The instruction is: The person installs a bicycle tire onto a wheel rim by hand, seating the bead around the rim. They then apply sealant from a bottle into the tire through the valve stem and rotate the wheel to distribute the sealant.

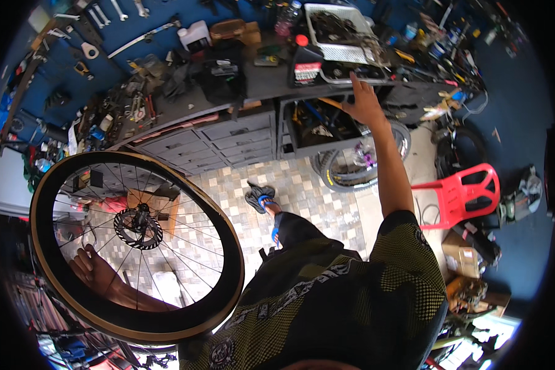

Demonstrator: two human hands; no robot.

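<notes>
A bicycle wheel (231, 271) with a black rim, tan-edged tyre and disc rotor (138, 229) is held up at my left side. My left hand (94, 271) shows through its spokes, close to the inside of the rim. Its fingers are curled and appear to grip the wheel, though the exact contact is partly hidden. My right arm stretches forward to the workbench. There my right hand (365, 106) is open and holds nothing that I can see, its fingers extended toward a metal tray (336, 79). Below the hand is an open drawer (308, 148) with tools inside.
On the workbench (262, 80) stand a black bottle with a red cap (306, 65), a white basket (339, 54) of parts and many loose tools. More wheels (351, 179) lean under the bench. A red plastic chair (462, 197) and cardboard boxes (461, 259) stand at right.
</notes>
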